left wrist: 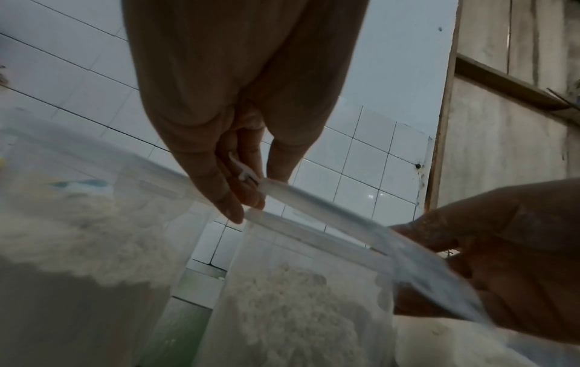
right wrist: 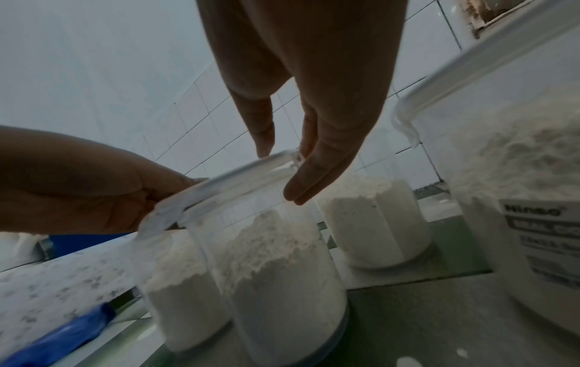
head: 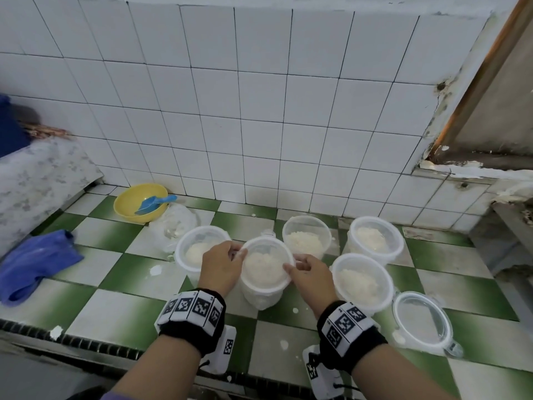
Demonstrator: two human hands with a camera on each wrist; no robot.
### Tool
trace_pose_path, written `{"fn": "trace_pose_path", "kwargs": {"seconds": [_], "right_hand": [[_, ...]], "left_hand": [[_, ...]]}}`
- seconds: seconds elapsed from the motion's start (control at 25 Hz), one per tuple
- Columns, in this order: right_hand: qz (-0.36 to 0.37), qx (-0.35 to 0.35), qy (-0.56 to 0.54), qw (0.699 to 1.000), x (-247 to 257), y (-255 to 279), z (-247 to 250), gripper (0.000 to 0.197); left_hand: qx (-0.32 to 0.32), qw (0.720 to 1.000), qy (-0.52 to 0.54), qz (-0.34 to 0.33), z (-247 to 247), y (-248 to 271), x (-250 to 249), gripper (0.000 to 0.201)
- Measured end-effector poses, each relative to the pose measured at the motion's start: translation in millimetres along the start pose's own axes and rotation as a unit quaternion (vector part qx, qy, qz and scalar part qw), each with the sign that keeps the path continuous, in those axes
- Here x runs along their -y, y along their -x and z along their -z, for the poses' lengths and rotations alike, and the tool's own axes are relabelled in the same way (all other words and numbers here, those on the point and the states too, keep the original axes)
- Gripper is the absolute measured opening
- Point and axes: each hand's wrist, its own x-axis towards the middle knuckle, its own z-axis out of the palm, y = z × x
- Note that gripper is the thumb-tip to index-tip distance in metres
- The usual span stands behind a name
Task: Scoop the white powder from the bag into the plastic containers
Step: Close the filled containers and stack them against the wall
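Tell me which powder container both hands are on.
The middle container, between the left hand and right hand; the four others stand untouched around it.

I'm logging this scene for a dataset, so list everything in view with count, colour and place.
Plastic containers: five, clear, holding white powder, clustered mid-floor.
Lid: one, clear, on the middle container, held at its rim.
Loose lid: one, clear, on the floor at right.
Bag: one, clear plastic, behind the leftmost container.
Bowl: one, yellow, by the wall at left.
Scoop: one, blue, in the bowl.
Cloth: one, blue, on the floor at far left.
Floor: green and white tiles.
Left hand: grip on the lid's left edge.
Right hand: grip on its right edge.
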Motion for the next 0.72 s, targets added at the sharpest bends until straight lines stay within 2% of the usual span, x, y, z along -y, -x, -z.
{"fn": "trace_pose_path", "kwargs": {"seconds": [0.12,0.24,0.44,0.56,0.72], "right_hand": [[-0.017,0.014,-0.039,0.999,-8.7,3.1,-6.3,0.037],[-0.014,0.006,-0.052,0.999,-3.1,3.7,-5.6,0.027],[-0.008,-0.016,0.014,1.000,6.3,-14.3,-5.1,0.019],[-0.032,-0.021,0.021,0.999,5.4,-20.0,-5.4,0.019],[-0.011,-0.056,0.060,0.997,7.0,-2.7,3.2,0.027]], "left_hand": [[0.006,1.000,-0.011,0.000,1.4,1.3,4.5,0.025],[-0.009,1.000,-0.012,0.000,-1.6,1.2,6.4,0.026],[-0.043,0.998,-0.040,0.003,-9.7,-5.1,1.0,0.026],[-0.039,0.998,-0.053,0.010,-11.3,-8.6,-3.2,0.023],[-0.018,0.998,-0.054,0.016,-13.2,-0.9,0.1,0.024]]}}
